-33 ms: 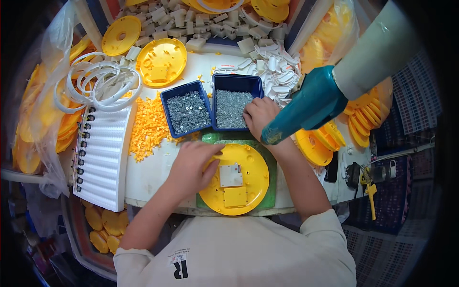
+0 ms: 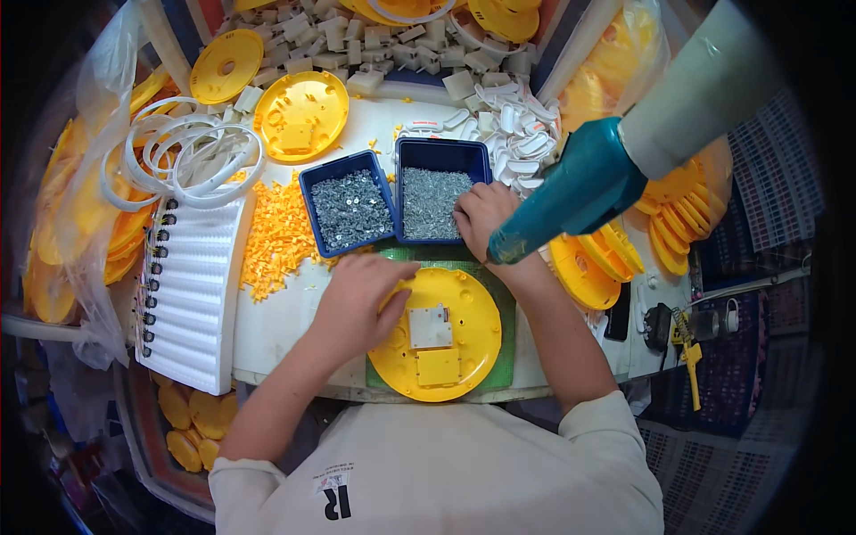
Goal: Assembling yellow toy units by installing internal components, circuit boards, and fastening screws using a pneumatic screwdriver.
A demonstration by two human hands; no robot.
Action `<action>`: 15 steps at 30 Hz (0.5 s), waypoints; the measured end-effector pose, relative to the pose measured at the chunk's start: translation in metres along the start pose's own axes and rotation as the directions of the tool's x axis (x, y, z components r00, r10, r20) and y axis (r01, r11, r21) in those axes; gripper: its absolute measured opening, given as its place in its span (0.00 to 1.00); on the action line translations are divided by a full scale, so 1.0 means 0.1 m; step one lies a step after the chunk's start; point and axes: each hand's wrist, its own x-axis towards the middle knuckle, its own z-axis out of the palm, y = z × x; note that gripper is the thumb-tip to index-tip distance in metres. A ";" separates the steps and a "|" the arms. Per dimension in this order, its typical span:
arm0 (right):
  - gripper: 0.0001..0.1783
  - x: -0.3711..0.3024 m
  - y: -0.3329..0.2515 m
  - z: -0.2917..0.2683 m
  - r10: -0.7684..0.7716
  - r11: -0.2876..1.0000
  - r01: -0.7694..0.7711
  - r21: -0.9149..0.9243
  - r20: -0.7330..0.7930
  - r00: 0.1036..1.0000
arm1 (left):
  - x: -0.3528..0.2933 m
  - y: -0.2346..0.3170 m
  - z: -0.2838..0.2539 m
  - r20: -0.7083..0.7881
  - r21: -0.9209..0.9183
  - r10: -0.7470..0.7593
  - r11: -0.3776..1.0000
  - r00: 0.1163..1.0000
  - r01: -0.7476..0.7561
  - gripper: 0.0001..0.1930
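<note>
A round yellow plastic disc lies before me on a green mat. On it sit a white square box and a yellow square box. My left hand rests at the disc's upper left rim, thumb and forefinger apart, gripping nothing visible. My right hand reaches to the right edge of a blue bin of small metal screws. Its fingers are bent together; whatever they hold is hidden. A teal power tool slants in front of my right wrist.
Left of the screws stands another blue bin of metal pieces. Loose orange parts, white rings and a white ridged tray crowd the left. White parts lie behind; yellow discs stack at right.
My left hand has shifted very slightly, and the yellow disc has edged slightly left. The teal tool has moved a little. My right hand stays at the bin.
</note>
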 end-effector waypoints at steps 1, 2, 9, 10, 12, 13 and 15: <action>0.05 -0.02 0.00 0.00 0.000 0.999 0.001 0.037 -0.027 1.000 | 0.12 -0.07 -0.01 -0.020 0.038 0.048 0.998 0.999 -0.047 0.20; 0.05 -0.02 -0.02 -0.01 -0.003 0.999 0.004 0.038 -0.027 1.000 | 0.25 -0.12 -0.02 -0.022 0.039 0.046 0.998 0.999 -0.045 0.20; 0.03 -0.08 -0.12 -0.05 0.136 0.980 -0.112 0.164 -0.143 0.980 | 0.94 -0.54 0.24 -0.058 0.431 0.152 0.895 0.987 -0.113 0.09; 0.03 -0.10 -0.12 -0.06 0.176 0.975 -0.163 0.153 -0.076 0.981 | 0.97 -0.57 0.25 -0.028 0.486 0.164 0.864 0.986 -0.130 0.08; 0.03 -0.14 -0.14 -0.14 0.221 0.966 -0.210 0.148 -0.064 0.973 | 0.96 -0.61 0.28 -0.012 0.456 0.150 0.881 0.989 -0.128 0.07; 0.03 -0.15 -0.15 -0.17 0.252 0.948 -0.235 0.213 -0.056 0.966 | 0.94 -0.61 0.28 0.001 0.431 0.128 0.895 0.992 -0.116 0.06; 0.04 -0.20 -0.18 -0.24 0.284 0.924 -0.261 0.278 -0.046 0.958 | 0.94 -0.62 0.30 -0.015 0.413 0.138 0.903 0.990 -0.119 0.06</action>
